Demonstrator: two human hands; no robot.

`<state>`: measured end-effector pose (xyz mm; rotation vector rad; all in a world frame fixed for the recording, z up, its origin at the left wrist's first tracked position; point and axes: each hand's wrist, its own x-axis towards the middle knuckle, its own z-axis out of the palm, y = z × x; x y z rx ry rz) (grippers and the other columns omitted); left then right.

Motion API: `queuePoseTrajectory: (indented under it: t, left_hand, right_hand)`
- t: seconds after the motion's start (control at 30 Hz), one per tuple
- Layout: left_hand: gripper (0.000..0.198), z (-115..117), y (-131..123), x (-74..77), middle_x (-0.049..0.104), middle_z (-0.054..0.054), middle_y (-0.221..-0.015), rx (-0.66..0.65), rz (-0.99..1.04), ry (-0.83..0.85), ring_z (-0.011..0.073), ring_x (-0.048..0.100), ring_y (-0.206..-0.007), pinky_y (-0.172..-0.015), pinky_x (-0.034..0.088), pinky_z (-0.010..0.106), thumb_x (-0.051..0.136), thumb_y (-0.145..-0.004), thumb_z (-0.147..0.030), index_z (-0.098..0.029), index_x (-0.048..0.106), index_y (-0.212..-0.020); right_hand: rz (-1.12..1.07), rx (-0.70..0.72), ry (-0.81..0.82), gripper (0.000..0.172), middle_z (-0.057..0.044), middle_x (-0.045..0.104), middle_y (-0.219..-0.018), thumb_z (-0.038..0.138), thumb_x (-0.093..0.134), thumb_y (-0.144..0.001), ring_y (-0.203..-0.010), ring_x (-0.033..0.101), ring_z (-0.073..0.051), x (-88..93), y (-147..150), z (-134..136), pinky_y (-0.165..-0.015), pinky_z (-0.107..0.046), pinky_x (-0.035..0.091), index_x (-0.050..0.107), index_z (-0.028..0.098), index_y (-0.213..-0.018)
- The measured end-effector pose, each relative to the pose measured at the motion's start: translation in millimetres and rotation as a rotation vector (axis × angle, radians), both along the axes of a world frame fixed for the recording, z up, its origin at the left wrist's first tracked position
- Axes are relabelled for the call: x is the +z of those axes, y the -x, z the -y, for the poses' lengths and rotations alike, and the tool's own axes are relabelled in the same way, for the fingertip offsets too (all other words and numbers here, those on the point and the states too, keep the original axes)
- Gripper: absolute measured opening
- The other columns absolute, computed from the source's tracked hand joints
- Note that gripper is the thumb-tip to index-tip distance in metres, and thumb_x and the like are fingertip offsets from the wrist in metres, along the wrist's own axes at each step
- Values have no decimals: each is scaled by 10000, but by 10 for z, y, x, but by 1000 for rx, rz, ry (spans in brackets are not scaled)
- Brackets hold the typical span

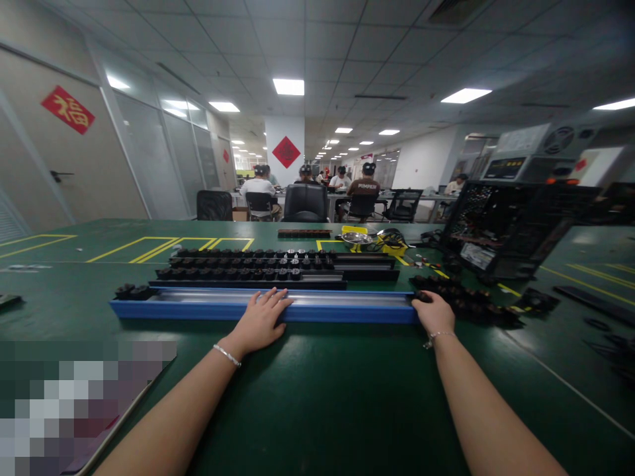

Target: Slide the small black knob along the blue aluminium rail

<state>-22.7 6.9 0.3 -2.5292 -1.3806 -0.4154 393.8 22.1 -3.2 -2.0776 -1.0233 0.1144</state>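
Pieces (133, 291), black, clustered at left end of blue rail (198, 311); rail laid crosswise on near green table (347, 396), open channel up, likely for access from above; dark rails (370, 274) parallel on far side, partly lined with black parts, likely for compact layout; left hand (262, 316) near mid-rail, likely as steadying weight; palm down, fingers spread over channel; right hand (436, 313) at right end, likely for control there; wrist angled inward, fingers curled, apparently pinching small black part (423, 296), tips partly hidden; farther right, loose pile (469, 301) just beside, within easy reach.
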Motion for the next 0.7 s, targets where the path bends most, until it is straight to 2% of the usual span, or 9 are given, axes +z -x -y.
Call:
queuePoseTrajectory:
  t: [0.17, 0.47, 0.63, 0.7]
  left_hand:
    - [574, 1, 4, -3, 363, 42, -1423, 1, -1, -2, 282, 280, -1313, -1053, 195, 526, 519, -734, -298, -293, 396, -1294]
    - [571, -8, -2, -8, 372, 31, -1419, 4, 4, -1, 276, 275, -1317, -1055, 199, 517, 517, -733, -306, -302, 400, -1292]
    - [570, 0, -8, 3, 365, 44, -1424, 6, 2, 8, 281, 279, -1315, -1054, 197, 521, 515, -737, -310, -295, 401, -1295]
    - [565, 0, -3, 2, 364, 45, -1424, 2, -1, 6, 280, 277, -1316, -1054, 197, 522, 509, -743, -313, -292, 399, -1297]
  right_hand:
    - [-12, -24, -89, 407, -89, 674, -879, 310, 590, -576, -764, 599, -232, -67, -113, -41, -688, -331, 460, 680, 180, -951]
    - [-42, -61, -137, 399, -78, 663, -796, 308, 587, -556, -679, 578, -223, -115, -289, -33, -633, -335, 446, 682, 188, -924]
    - [34, -214, -142, 538, -153, 633, -958, 331, 564, -608, -787, 573, -251, -140, -709, 141, -682, -344, 428, 581, 114, -1101]
    - [85, -282, -133, 535, -188, 624, -918, 363, 544, -622, -767, 564, -276, -198, -1000, 247, -647, -375, 414, 586, 88, -1079]
